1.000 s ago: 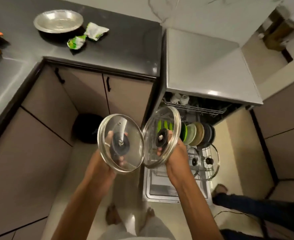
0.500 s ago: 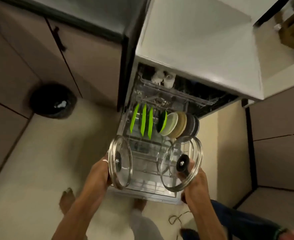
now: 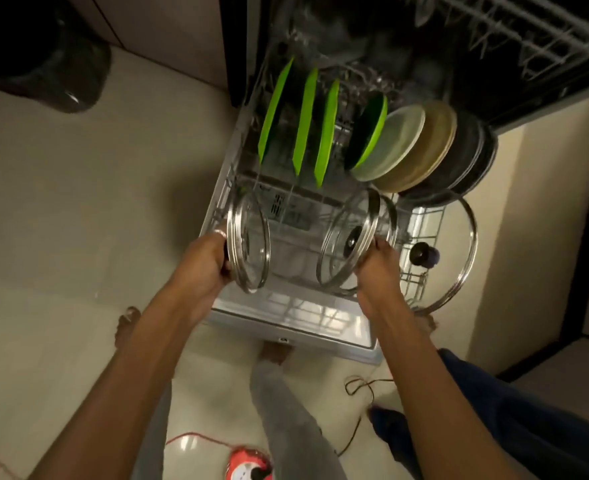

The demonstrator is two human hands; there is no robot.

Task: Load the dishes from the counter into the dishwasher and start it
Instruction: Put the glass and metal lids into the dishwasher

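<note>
Easy to chip glass on wire, or to knock the larger glass lid (image 3: 459,237) already standing at the right, if lowered together into the pulled-out white wire lower rack (image 3: 421,285). Left hand (image 3: 206,261) gripping a round clear-glass, steel-rimmed lid (image 3: 249,244) on edge over the rack's near left. Right hand (image 3: 377,268) gripping a matching lid (image 3: 350,242) just left of the larger one. Transparent, slick-looking, black knob showing through the right one. Flat green plates (image 3: 303,123) upright farther back.

In the lower rack (image 3: 224,188), plates (image 3: 400,143) stand on edge along the rear. The left lid (image 3: 251,244) is at the front-left corner, the centre lid (image 3: 350,244) mid-front, and the larger lid (image 3: 422,255) against the right edge.
</note>
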